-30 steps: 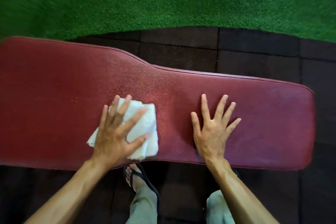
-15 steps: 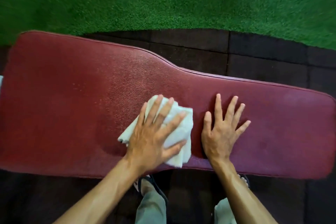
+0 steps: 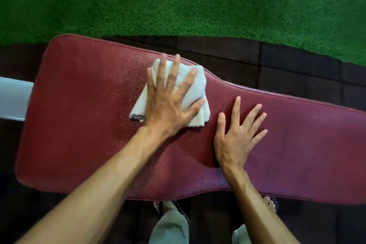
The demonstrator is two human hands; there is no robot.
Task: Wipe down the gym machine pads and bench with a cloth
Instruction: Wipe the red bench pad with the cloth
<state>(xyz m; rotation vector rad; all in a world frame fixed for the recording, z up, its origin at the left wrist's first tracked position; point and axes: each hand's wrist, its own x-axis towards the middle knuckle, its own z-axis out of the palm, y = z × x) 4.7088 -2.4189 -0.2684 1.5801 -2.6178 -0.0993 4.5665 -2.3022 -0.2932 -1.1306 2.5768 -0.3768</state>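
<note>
A long dark red padded bench (image 3: 83,125) runs across the view, wide at the left and narrower toward the right. A folded white cloth (image 3: 195,85) lies on it near the far edge, where the pad narrows. My left hand (image 3: 170,101) presses flat on the cloth with fingers spread, covering much of it. My right hand (image 3: 236,136) rests flat on the bare pad just right of the cloth, fingers apart, holding nothing.
Green artificial turf (image 3: 178,0) lies beyond the bench. Dark rubber floor tiles (image 3: 297,73) surround it. A pale metal frame part (image 3: 13,97) sticks out at the left end. My legs and sandalled feet (image 3: 170,222) stand at the near edge.
My left hand has slid the cloth away from the near edge toward the far edge of the pad. My right hand has stayed flat on the pad.
</note>
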